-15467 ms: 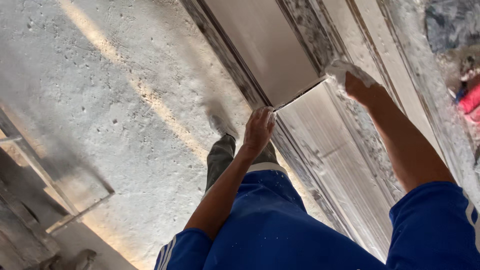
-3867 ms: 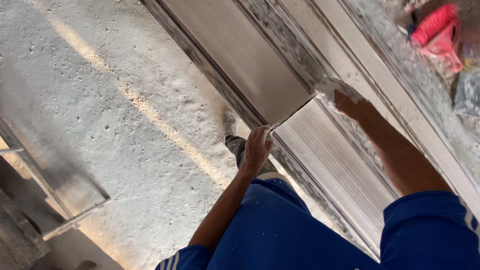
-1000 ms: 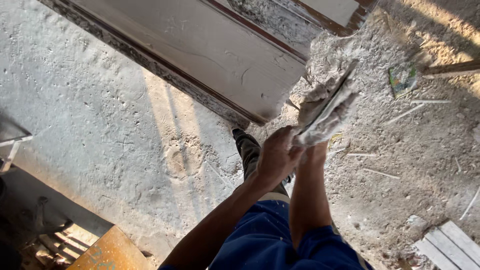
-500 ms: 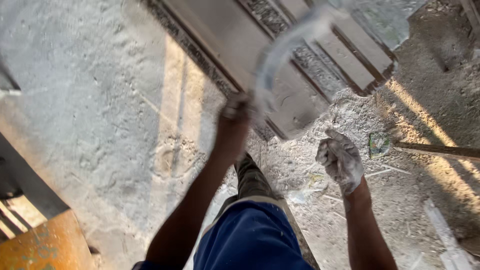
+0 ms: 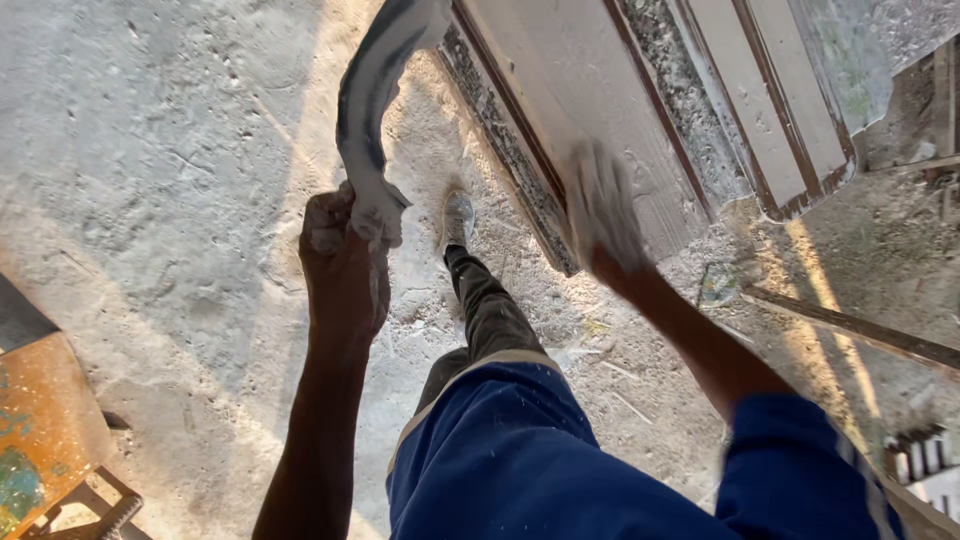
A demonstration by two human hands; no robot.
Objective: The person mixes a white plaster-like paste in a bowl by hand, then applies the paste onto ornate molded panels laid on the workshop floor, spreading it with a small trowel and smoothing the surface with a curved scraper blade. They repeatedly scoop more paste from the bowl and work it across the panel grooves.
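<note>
A rust-orange metal surface (image 5: 40,430) with flaking paint is seen at the lower left edge, resting on the dusty grey concrete floor (image 5: 160,150), part of which is lit by sun. Further right, the left hand (image 5: 340,250) is raised at arm's length and is closed in a fist around the lower end of a long, curved strip of grey-and-white material (image 5: 375,100), thickly coated in pale dust; the strip is seen to bend upward and to the right from the fist, its upper end reaching the top edge of the view beside the panel. Below and between the arms, a dust-covered shoe (image 5: 457,218) is planted on the floor, with a dark trouser leg and blue clothing (image 5: 500,450) above it. To the right, a large pale panelled door leaf with dark moulded edges (image 5: 640,110) is seen lying across the floor. The right hand (image 5: 605,215), whitened with dust and blurred, is placed over the near end of this panel; whether it is open or closed cannot be told. A narrow dark wooden batten (image 5: 860,335) lies on the floor at the far right.
</note>
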